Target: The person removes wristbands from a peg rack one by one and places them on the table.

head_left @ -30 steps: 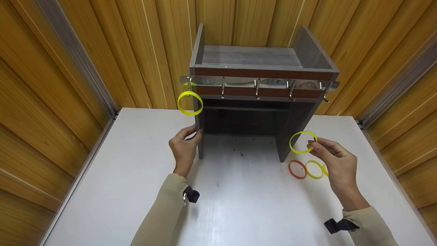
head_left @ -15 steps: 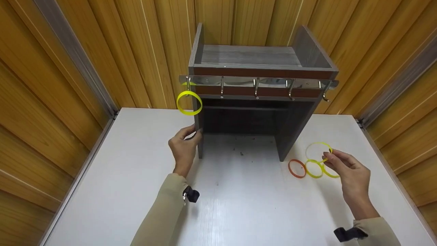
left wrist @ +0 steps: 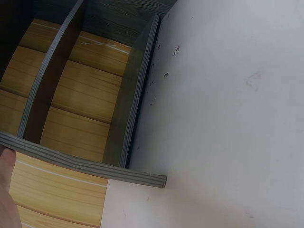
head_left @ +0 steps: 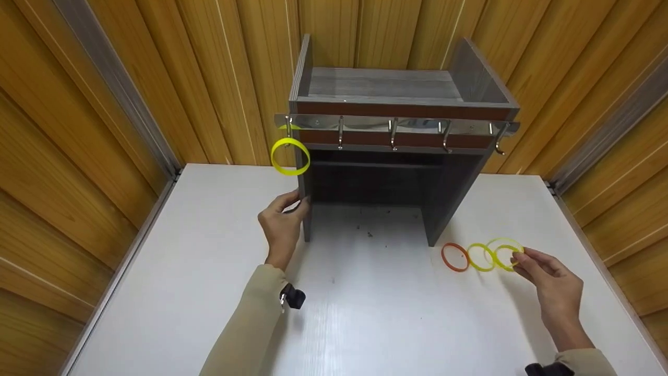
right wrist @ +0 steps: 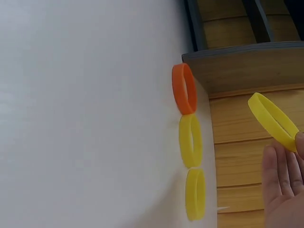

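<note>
My left hand (head_left: 282, 224) grips the front edge of the left side panel (left wrist: 85, 164) of a grey wooden shelf (head_left: 451, 188). Between thumb and fingers, my right hand (head_left: 556, 287) pinches a yellow silicone wristband (right wrist: 267, 124), held above the table at the right. Below it, an orange wristband (right wrist: 178, 90) and two yellow wristbands, a middle one (right wrist: 184, 142) and a near one (right wrist: 191, 194), lie in a row. One more yellow wristband (head_left: 290, 172) hangs from the leftmost hook of the metal hook rail (head_left: 365, 123) across the shelf's front.
The shelf stands on a white table (head_left: 365, 313) in front of wood-panelled walls (head_left: 250, 78). Several hooks project from the rail, the rightmost hook (head_left: 499, 143) by the shelf's right side. Small dark specks (head_left: 369, 234) mark the tabletop beneath the shelf.
My right hand has moved right and toward me with the yellow wristband, which now overlaps the row in the head view. The left hand has stayed on the panel.
</note>
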Tool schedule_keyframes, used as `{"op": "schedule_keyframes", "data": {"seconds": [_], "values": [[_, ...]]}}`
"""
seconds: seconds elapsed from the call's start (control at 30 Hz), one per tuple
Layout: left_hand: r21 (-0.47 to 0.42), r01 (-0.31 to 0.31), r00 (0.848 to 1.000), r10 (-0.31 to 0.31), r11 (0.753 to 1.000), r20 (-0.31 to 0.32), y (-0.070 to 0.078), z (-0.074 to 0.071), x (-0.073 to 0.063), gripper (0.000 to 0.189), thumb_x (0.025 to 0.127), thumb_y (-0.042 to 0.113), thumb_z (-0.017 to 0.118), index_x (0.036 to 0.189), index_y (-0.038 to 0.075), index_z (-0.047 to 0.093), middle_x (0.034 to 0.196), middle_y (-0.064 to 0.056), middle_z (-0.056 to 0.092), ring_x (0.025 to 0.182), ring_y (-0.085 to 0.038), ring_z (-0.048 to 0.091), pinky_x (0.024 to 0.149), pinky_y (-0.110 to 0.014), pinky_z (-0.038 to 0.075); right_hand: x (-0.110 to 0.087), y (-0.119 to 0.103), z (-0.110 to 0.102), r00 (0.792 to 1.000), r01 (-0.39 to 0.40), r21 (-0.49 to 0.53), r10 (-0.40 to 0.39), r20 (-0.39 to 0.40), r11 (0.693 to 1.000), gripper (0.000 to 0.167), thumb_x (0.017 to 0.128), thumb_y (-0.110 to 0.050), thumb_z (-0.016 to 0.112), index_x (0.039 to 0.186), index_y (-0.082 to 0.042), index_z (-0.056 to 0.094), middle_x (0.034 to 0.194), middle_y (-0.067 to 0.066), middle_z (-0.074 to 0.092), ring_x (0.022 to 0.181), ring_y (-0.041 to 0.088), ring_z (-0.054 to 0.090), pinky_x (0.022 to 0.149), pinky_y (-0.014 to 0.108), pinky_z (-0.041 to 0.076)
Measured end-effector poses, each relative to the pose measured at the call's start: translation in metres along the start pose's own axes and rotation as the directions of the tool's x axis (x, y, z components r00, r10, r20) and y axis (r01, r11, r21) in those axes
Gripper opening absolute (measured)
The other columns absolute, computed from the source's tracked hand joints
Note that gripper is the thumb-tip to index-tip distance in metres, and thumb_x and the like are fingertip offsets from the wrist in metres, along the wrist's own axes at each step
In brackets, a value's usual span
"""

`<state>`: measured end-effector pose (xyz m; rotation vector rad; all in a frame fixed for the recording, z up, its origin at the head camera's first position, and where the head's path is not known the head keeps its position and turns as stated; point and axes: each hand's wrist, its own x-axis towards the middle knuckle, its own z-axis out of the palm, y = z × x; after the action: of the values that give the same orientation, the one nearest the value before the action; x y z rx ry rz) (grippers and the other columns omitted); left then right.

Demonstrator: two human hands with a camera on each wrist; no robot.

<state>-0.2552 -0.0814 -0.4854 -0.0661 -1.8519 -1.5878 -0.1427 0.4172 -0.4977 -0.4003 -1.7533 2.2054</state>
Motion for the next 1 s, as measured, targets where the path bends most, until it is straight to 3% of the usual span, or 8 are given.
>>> {"op": "schedule_keyframes", "data": {"seconds": [0.17,0.53,0.73,1.0], "values": [[0.007,0.001,1.000,-0.001,1.000,0.001,0.001,-0.001,0.000,0.021,0.085,-0.006,0.084,0.105,0.000,0.082,0.100,-0.007,0.080,0.094,-0.020,0.077,0.078,-0.028,0.065,0.001,0.004,-0.016,0.999,-0.026,-0.033,0.025,-0.028,0.999,0.029,0.089,0.000,0.084,0.117,0.006,0.075,0.100,0.008,0.081,0.089,0.017,0.079,0.083,0.028,0.062],[-0.004,0.012,1.000,-0.012,1.000,-0.002,0.002,-0.001,0.000,0.021,0.085,-0.006,0.084,0.105,0.001,0.083,0.100,-0.008,0.080,0.094,-0.022,0.077,0.078,-0.029,0.065,0.001,0.010,-0.040,0.996,-0.065,-0.020,0.064,-0.055,0.998,0.018,0.090,0.002,0.082,0.107,0.003,0.079,0.097,0.005,0.081,0.084,0.017,0.079,0.080,0.028,0.064],[-0.010,0.001,1.000,-0.001,1.000,-0.011,0.001,0.000,0.000,0.020,0.085,-0.006,0.085,0.104,0.001,0.083,0.099,-0.010,0.080,0.094,-0.024,0.078,0.080,-0.035,0.066,-0.002,0.015,-0.050,0.995,-0.069,-0.029,0.067,-0.070,0.997,0.015,0.091,0.004,0.081,0.106,0.004,0.079,0.095,0.006,0.081,0.084,0.016,0.079,0.078,0.029,0.064],[-0.011,-0.002,1.000,0.001,1.000,-0.008,0.001,0.000,-0.001,0.021,0.084,-0.005,0.085,0.104,0.000,0.083,0.100,-0.008,0.080,0.095,-0.024,0.078,0.081,-0.044,0.066,-0.003,0.019,-0.059,0.986,-0.131,-0.107,0.119,-0.112,0.986,0.008,0.094,0.000,0.079,0.102,-0.002,0.082,0.090,0.002,0.081,0.083,0.011,0.079,0.077,0.026,0.064]]}}
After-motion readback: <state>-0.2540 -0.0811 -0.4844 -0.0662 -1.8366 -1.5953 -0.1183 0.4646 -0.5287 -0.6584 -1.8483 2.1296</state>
